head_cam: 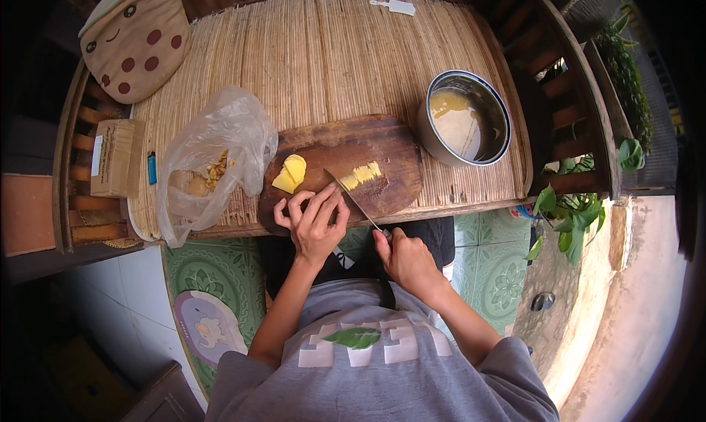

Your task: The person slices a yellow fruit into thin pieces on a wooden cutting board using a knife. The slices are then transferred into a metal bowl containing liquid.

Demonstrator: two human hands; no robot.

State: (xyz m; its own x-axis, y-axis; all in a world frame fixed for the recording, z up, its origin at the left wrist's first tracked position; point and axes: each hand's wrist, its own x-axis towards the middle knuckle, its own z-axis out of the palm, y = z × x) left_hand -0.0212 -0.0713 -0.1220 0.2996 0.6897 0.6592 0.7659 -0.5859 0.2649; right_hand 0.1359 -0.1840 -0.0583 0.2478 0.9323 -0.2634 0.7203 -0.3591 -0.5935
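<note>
A kitchen knife (353, 198) is in my right hand (412, 261), gripped by its handle near the bench edge. Its blade slants up and left across a wooden cutting board (331, 138). My left hand (317, 223) rests on the board's lower part, fingertips bent down beside the blade. Whatever lies under those fingertips is hidden. To the blade's right is a row of thin yellow strips (361, 175), which look like cut potato. Larger peeled yellow pieces (289, 173) sit above and left of my left hand.
A metal pot (464, 118) holding cloudy liquid and yellowish bits stands right of the board. On the left lie a plastic bag (220, 157) with peelings, a blue lighter (151, 168), a cardboard box (116, 157) and a cushion (135, 41). A white tag-shaped object (398, 6) lies far back on the mat (342, 63).
</note>
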